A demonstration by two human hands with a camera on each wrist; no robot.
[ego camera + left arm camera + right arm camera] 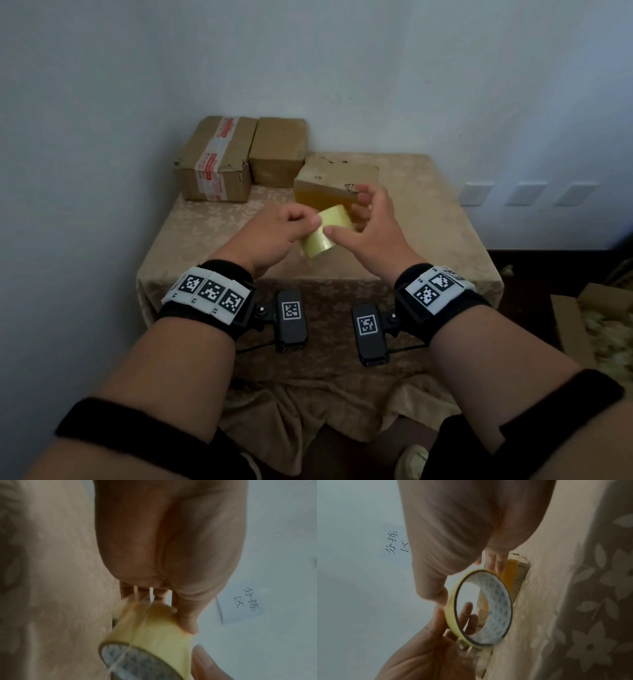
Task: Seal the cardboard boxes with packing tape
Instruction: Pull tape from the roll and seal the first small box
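Both hands hold a yellowish roll of packing tape (325,234) above the middle of the table. My left hand (305,221) grips it with the thumb (187,622) on the outer face and the fingers curled behind. Thin translucent strands of tape run from the roll (154,632) toward those fingers. My right hand (352,219) has its thumb (435,595) on the rim of the roll (452,608) and its fingers behind it. Just beyond stands a small cardboard box (339,171) with yellow tape on its near face.
Two more cardboard boxes sit at the back left, one (215,161) with a red and white tape band, one (277,150) plain. A beige flowered cloth (212,222) covers the table. An open box (589,318) lies on the floor to the right. A handwritten paper sign (247,601) hangs on the wall.
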